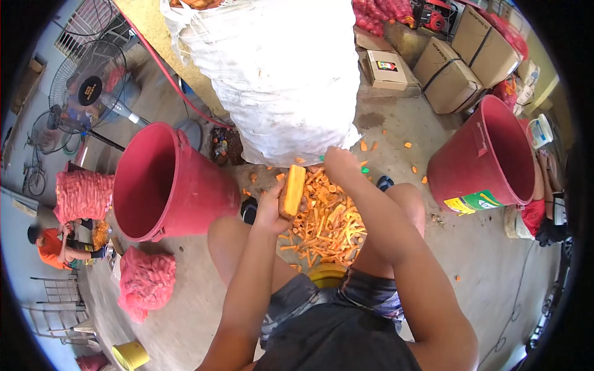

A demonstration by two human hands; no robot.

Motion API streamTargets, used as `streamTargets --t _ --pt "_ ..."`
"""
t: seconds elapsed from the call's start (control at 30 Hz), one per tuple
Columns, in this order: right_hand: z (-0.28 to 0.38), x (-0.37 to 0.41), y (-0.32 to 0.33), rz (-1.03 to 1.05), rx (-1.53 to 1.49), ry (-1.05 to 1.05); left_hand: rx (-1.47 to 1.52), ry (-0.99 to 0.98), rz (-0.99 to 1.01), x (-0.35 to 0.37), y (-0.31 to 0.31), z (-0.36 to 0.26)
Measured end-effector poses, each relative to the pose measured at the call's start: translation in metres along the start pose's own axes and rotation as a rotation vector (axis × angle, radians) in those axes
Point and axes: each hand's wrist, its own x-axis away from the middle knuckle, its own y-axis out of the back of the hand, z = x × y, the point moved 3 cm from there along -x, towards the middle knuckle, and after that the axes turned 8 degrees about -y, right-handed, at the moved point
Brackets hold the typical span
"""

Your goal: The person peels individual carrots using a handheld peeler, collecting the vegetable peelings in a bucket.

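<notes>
In my left hand (276, 206) is an orange sweet potato (294, 188), held upright with a flat, bare orange face and brownish skin low on its side. My right hand (342, 166) is a closed fist a little to the right and farther forward, apart from it. Green bits of a tool (365, 170) show on both sides of this fist; its blade, if any, is hidden. Below both hands, between my legs, lies a heap of orange cut strips and trimmings (328, 216). Behind the heap stands a large white sack (291, 80).
Red bins stand on my left (185, 185) and right (461, 157). A yellow container rim (327, 275) shows between my thighs. A mesh sack (146, 281), a fan (90, 89) and a seated person in orange (52, 248) are left; cardboard boxes (447, 77) stand back right.
</notes>
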Motion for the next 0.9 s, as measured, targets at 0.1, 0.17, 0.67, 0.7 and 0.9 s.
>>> streamTargets --t 0.1,0.17,0.67,0.7,0.9 --pt "-0.007 0.005 0.017 0.065 0.037 -0.031 0.007 -0.004 -0.009 -0.005 0.013 -0.004" --pt "-0.005 0.006 0.017 0.076 0.081 0.013 0.079 -0.057 0.025 -0.009 0.011 -0.008" --pt "0.053 0.087 0.003 -0.132 -0.089 0.503 0.230 -0.183 -0.123 -0.030 0.014 -0.018" --pt "0.054 0.087 0.006 -0.169 -0.061 0.500 0.207 -0.179 -0.142 -0.026 0.008 -0.020" --pt "0.046 0.062 0.009 -0.116 0.000 0.357 0.274 -0.098 -0.051 -0.035 0.028 -0.007"
